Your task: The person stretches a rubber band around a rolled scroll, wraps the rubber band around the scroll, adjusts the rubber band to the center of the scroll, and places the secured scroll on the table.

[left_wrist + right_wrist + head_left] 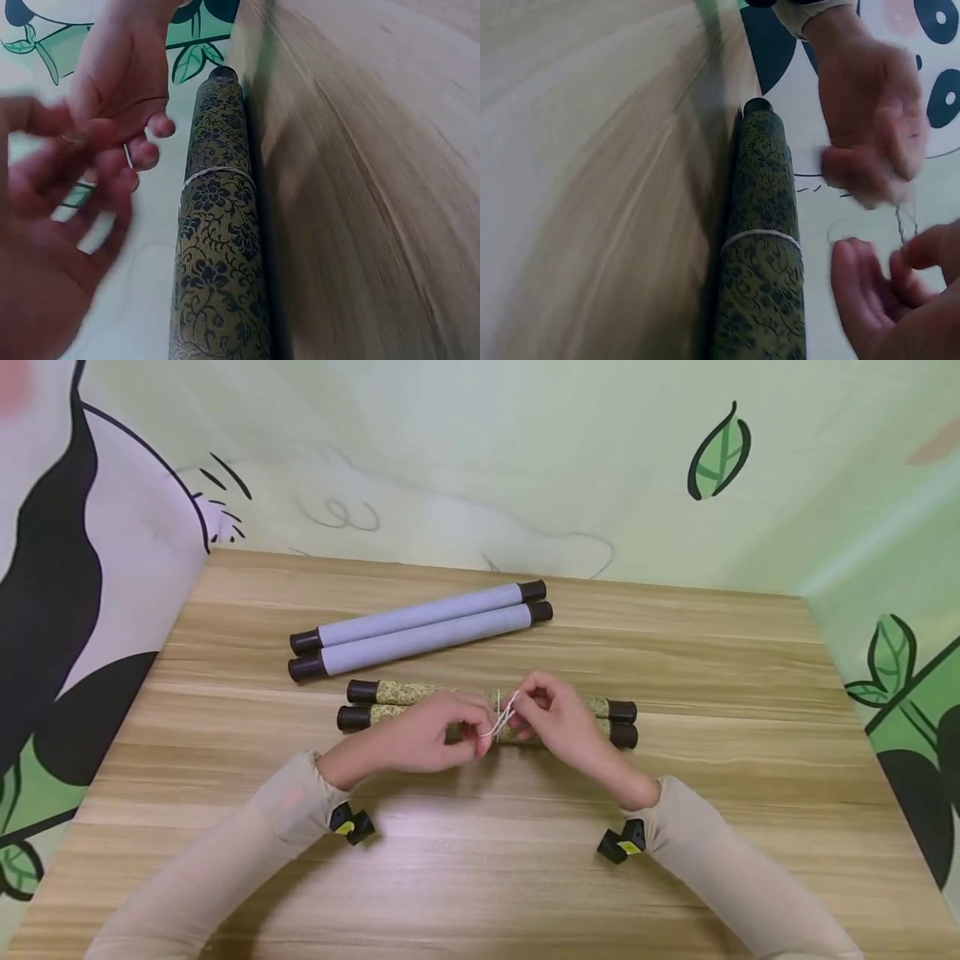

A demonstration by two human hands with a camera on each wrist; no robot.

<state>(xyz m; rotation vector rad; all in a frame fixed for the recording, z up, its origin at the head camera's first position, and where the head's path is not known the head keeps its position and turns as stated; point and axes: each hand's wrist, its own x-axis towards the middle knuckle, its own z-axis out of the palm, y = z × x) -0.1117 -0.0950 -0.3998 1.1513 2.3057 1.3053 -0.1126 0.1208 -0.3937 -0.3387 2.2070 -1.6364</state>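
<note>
Two scroll rollers wrapped in patterned green-gold cloth, a paired scroll (397, 693) with black end knobs, lie side by side on the table. A thin white string (504, 717) runs round their middle, and its loose part rises between the hands. My left hand (435, 731) pinches the string near the scroll's middle. Opposite it, my right hand (558, 718) pinches the string a little higher, thumb against finger. In the left wrist view the string circles the patterned scroll (214, 247) in one band. The fingers are partly blurred, and the knot area is hidden by them.
Behind lies another paired scroll, pale blue (427, 631) with black knobs, set at a slant. The wooden table (480, 860) meets a green printed backdrop (480, 468) at the back and sides. A small black camera sits on each wrist.
</note>
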